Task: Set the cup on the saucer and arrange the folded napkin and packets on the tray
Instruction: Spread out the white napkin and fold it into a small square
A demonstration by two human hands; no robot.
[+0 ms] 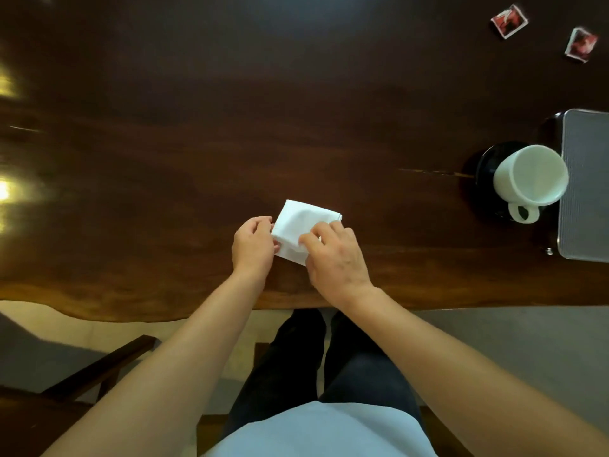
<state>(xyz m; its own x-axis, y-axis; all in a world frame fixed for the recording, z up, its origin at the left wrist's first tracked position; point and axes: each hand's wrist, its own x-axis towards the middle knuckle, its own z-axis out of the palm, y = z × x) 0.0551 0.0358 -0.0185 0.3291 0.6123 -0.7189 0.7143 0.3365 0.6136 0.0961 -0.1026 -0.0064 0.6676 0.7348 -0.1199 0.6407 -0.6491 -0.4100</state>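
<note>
Here, both hands worked the napkin, which lay on the table close to its near edge, in front of the person. The left hand was curled, its fingers pinching the napkin's left edge. The right hand lay over the napkin's near right corner, fingers bent and pressing or pinching the cloth; which of the 2 could not be told. The napkin appeared folded to a rough square, turned slightly askew, its far right corner pointing towards the tray.

The cup already stood on the saucer, handle towards the near side, so that step seemed done. Cup and saucer sat far right on the table, touching or just beside the left rim of the tray, not on it. The 2 packets lay well apart from the hands at the far right corner.

The coming move likely turned on 1 relation: the tray lay well to the right of the napkin and a little farther off, so the right hand was the nearer for the carry. The cup stood between napkin and tray, so the path probably had to pass on the cup's near side.
</note>
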